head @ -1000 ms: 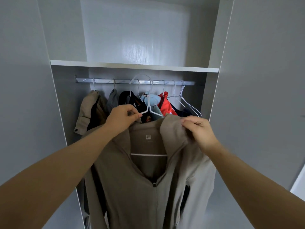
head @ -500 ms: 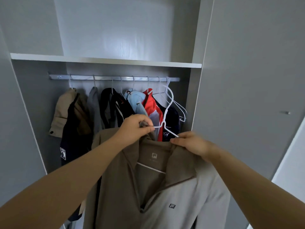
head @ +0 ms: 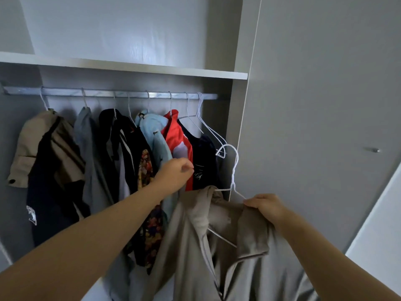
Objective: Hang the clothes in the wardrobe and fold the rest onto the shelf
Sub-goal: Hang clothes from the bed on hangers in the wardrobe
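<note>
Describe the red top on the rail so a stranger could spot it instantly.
In the open wardrobe, follow the rail under the shelf toward its right end. The red top hangs there between a pale blue top and a navy top. It is the only bright red piece, with a grey patch on it.

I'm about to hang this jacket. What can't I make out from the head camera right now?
All in the head view:
- Left hand: fingertips curl behind the knuckles, so whether it grips the red top is unclear.
- Jacket: lower half cut off by the bottom edge.
- Hanger: one shoulder buried under the jacket collar.
- Shelf: top surface hidden by its front edge, seen from below.
</note>
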A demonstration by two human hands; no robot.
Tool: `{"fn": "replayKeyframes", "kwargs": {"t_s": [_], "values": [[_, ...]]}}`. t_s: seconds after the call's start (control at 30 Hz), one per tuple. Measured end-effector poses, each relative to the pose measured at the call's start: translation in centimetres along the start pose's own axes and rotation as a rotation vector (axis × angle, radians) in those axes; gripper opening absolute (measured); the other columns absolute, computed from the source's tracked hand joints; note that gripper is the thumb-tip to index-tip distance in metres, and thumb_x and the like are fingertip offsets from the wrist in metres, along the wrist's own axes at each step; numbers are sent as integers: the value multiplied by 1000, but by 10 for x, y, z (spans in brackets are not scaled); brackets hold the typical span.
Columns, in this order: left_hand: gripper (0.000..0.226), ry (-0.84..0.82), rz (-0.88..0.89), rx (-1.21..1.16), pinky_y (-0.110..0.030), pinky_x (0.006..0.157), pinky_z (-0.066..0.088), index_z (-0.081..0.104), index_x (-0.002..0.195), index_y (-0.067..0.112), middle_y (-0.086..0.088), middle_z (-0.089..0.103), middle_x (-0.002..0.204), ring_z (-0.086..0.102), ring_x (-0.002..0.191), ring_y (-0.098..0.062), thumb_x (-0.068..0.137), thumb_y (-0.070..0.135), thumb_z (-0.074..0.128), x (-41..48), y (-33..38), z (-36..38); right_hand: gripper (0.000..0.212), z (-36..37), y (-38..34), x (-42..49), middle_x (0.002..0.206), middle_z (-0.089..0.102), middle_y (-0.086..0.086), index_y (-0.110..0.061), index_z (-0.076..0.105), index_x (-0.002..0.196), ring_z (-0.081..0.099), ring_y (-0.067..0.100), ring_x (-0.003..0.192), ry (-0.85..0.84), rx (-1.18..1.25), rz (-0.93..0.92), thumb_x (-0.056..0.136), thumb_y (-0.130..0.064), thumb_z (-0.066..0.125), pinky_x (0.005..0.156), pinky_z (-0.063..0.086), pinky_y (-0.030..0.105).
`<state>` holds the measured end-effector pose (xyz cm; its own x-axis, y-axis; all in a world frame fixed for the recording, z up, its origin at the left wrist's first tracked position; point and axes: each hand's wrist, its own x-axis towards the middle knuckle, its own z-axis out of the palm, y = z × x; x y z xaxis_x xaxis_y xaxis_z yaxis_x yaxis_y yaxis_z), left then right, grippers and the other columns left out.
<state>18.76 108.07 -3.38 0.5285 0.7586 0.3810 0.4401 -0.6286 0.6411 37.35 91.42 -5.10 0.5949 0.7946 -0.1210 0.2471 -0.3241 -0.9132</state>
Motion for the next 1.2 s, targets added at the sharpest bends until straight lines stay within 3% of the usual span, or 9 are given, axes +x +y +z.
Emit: {"fn": "replayKeyframes", "kwargs": {"t_s": [0.1, 0.27, 0.33, 0.47, 0.63, 0.77, 0.9, 1.07, 1.2], "values": [[17, -10, -6, 22, -28, 80, 45, 69, 96, 7, -10, 69, 94, 62, 92, -26, 90, 10, 53, 29, -13, 13, 19, -3, 10, 23, 62, 63, 11, -6, 66, 60, 58, 24, 58, 93, 47, 74, 78, -10, 70, 61, 49, 29], [24, -35, 48, 46, -17, 65, 34, 69, 98, 6, -13, 68, 95, 61, 84, -26, 89, 0, 48, 91, -30, 35, 26, 1, 17, 64, 53, 65, 7, -11, 67, 51, 62, 19, 49, 215, 128, 161, 76, -9, 71, 49, 49, 21], [27, -58, 83, 78, -24, 77, 41, 69, 101, 7, -16, 66, 103, 61, 92, -32, 87, -2, 47, 118, -35, 44, 27, 1, 15, 76, 49, 64, 2, -11, 66, 49, 60, 13, 43, 265, 149, 176, 76, -9, 71, 43, 46, 16], [32, -136, 150, 218, -34, 95, 41, 63, 112, 15, -12, 51, 124, 51, 111, -32, 88, 3, 46, 176, -46, 69, 26, 7, 13, 100, 62, 65, 6, -13, 65, 51, 60, 19, 61, 348, 144, 177, 76, -9, 71, 72, 51, 32], [51, -232, 344, 610, -37, 103, 32, 38, 138, 25, 7, 24, 150, 26, 134, -24, 88, 12, 44, 227, -45, 94, 25, 11, 11, 115, 55, 63, 1, -14, 65, 55, 60, 15, 54, 377, 159, 196, 79, -8, 69, 62, 50, 26], [59, -369, 367, 804, -41, 112, 17, 20, 147, 26, 8, 9, 157, 5, 144, -21, 91, 15, 38, 266, -38, 112, 26, 9, 10, 127, 58, 62, 6, -12, 65, 55, 57, 18, 54, 376, 183, 224, 81, -11, 68, 60, 48, 26], [51, -457, 301, 985, -46, 112, 14, 31, 141, 24, 3, 21, 153, 3, 144, -24, 91, 30, 42, 277, -41, 128, 18, 8, 17, 142, 69, 65, 12, -10, 66, 63, 60, 21, 62, 369, 177, 266, 81, -13, 68, 64, 49, 27], [59, -392, 224, 987, -45, 106, 18, 54, 127, 25, 3, 48, 136, 26, 132, -21, 90, 62, 28, 261, -59, 131, 21, 11, 19, 156, 64, 65, 5, -16, 66, 60, 60, 17, 58, 352, 156, 268, 81, -15, 68, 54, 49, 19], [44, -405, 172, 1214, -45, 105, 18, 58, 122, 25, 3, 56, 127, 34, 125, -21, 92, 48, 34, 249, -84, 111, 18, 14, 13, 165, 68, 67, 10, -13, 68, 61, 63, 20, 61, 295, 134, 254, 78, -17, 71, 59, 51, 24]]}}
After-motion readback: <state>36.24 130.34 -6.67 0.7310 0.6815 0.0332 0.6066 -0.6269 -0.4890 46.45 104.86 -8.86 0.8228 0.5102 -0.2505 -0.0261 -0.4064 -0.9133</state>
